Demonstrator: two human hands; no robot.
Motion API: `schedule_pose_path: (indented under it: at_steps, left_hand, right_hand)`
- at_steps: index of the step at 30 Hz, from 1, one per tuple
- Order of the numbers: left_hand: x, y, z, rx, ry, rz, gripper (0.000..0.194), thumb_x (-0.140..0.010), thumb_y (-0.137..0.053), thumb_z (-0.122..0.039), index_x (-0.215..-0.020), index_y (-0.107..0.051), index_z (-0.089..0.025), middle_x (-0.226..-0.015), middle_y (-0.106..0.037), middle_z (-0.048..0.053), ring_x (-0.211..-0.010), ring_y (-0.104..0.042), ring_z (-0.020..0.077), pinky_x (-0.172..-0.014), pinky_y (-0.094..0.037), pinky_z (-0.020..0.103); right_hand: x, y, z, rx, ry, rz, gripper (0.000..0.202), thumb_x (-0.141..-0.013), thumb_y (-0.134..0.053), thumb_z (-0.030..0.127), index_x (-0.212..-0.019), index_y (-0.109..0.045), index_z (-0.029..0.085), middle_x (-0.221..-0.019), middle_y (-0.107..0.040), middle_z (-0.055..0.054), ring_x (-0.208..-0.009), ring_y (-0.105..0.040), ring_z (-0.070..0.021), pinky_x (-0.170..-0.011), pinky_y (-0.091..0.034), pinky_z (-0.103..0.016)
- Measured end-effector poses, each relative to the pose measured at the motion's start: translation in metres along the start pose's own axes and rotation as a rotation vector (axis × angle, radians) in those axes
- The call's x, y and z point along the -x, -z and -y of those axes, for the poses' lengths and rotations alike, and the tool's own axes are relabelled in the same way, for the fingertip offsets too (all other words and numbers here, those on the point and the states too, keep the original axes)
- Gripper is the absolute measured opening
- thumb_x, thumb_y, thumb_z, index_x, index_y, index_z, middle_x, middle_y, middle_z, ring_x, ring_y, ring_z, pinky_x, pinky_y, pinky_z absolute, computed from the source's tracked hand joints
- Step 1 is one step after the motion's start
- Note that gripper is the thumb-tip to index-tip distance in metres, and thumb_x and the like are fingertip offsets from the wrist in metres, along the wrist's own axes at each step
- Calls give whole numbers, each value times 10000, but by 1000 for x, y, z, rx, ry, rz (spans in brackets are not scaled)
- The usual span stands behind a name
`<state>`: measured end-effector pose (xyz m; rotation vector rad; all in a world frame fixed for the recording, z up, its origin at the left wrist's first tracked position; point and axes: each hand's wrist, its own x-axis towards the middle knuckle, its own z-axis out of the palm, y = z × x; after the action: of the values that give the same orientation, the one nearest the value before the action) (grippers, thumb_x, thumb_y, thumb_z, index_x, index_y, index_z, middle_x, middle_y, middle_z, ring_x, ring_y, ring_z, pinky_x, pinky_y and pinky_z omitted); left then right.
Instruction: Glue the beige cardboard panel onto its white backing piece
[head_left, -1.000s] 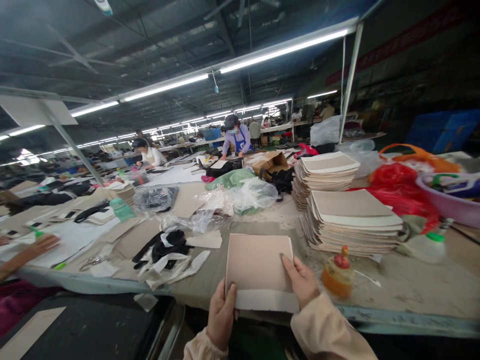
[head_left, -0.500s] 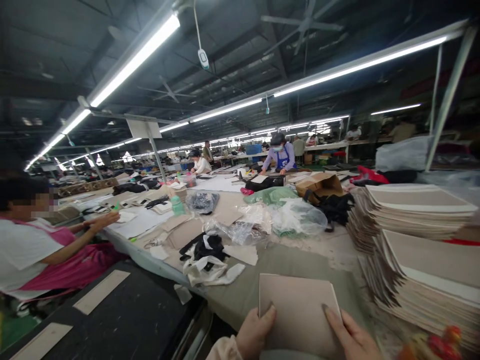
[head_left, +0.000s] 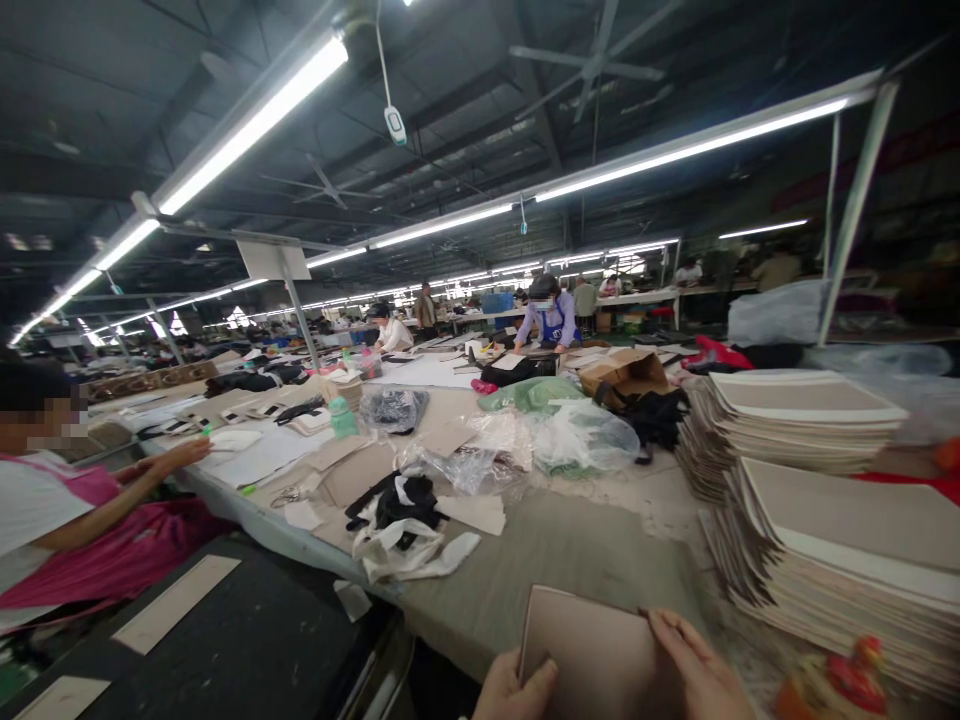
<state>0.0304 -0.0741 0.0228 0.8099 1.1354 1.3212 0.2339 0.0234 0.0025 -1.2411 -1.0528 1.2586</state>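
We pinched a beige rectangular panel [head_left: 592,655] by opposite sides with our left hand [head_left: 517,690] and right hand [head_left: 699,668], apparently to steady it, at the near side of the cloth-covered table [head_left: 570,540], while similar-looking stacked panels [head_left: 862,515] stood to the right, seemingly for easy reach.

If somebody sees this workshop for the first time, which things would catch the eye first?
Probably the bright tube lamp at the upper left and the tall stack of beige sheets at the right, with a second stack behind it. Then, at the bottom edge, the left hand and right hand holding a beige panel.
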Motion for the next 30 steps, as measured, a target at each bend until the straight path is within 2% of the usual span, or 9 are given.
schedule_pose_path:
  at_steps: [3, 7, 10, 13, 18, 22, 26, 28, 30]
  left_hand:
    - [1, -1, 0, 9, -6, 10, 606, -591, -718, -615, -848, -700, -66, -723, -682, 118, -723, -647, 268, -725, -502, 355]
    - [4, -1, -5, -36, 11, -25, 591, -587, -724, -607, -843, -700, -75, -705, -683, 106, -722, -645, 267, -706, -506, 349]
    - [5, 0, -9, -52, 17, -36, 568, -598, -722, -595, -841, -694, -82, -697, -683, 96, -724, -646, 266, -699, -507, 349]
    - [7, 0, -14, -81, 32, -62, 573, -600, -717, -598, -844, -693, -80, -702, -685, 99, -739, -648, 275, -690, -508, 351]
    - [18, -3, -34, -112, 66, -30, 583, -623, -710, -583, -897, -685, -69, -816, -704, 124, -836, -648, 285, -741, -517, 346]
    - [20, -2, -46, -80, 110, -36, 588, -655, -709, -551, -970, -665, -55, -846, -706, 136, -828, -658, 275, -725, -527, 335]
    - [18, 3, -47, -32, 146, -51, 581, -698, -691, -525, -1027, -638, -50, -870, -706, 144, -801, -670, 259, -667, -531, 310]
    - [18, 3, -47, -18, 145, -55, 583, -697, -694, -521, -1033, -632, -49, -858, -707, 143, -768, -674, 251, -637, -527, 300]
    - [20, 1, -48, -10, 142, -77, 596, -671, -716, -521, -1023, -632, -48, -837, -707, 139, -730, -675, 246, -616, -523, 298]
  right_hand:
    - [-2, 3, -2, -79, -123, 47, 359, -605, -687, 573, -793, -744, 272, -954, -698, -44, -1010, -602, -298, -761, -536, -319]
    - [5, -2, 4, -90, -82, 10, 314, -609, -689, 538, -769, -735, 272, -904, -704, -30, -992, -600, -290, -783, -518, -327]
    - [10, -7, 6, -118, -59, 28, 299, -632, -677, 520, -790, -719, 270, -820, -701, -17, -845, -633, -266, -686, -519, -323]
    - [14, -13, 7, -187, -110, 37, 311, -661, -659, 525, -839, -684, 271, -695, -679, 3, -649, -616, -226, -559, -483, -306]
    - [27, -19, 30, -275, -143, 42, 400, -619, -716, 538, -875, -634, 241, -611, -630, 29, -569, -574, -184, -531, -426, -268]
    - [36, -19, 53, -303, -39, 98, 547, -553, -783, 491, -993, -607, 219, -771, -668, 7, -685, -590, -171, -643, -458, -273]
    - [41, -19, 61, -283, 30, 176, 697, -569, -787, 426, -1183, -530, 217, -918, -685, -23, -770, -607, -178, -698, -478, -290]
    - [43, -19, 61, -246, 43, 184, 702, -585, -775, 429, -1204, -527, 209, -945, -688, -31, -788, -614, -189, -711, -485, -304]
    - [44, -20, 62, -215, 34, 185, 634, -588, -770, 444, -1139, -576, 198, -920, -699, -37, -783, -620, -204, -716, -491, -318]
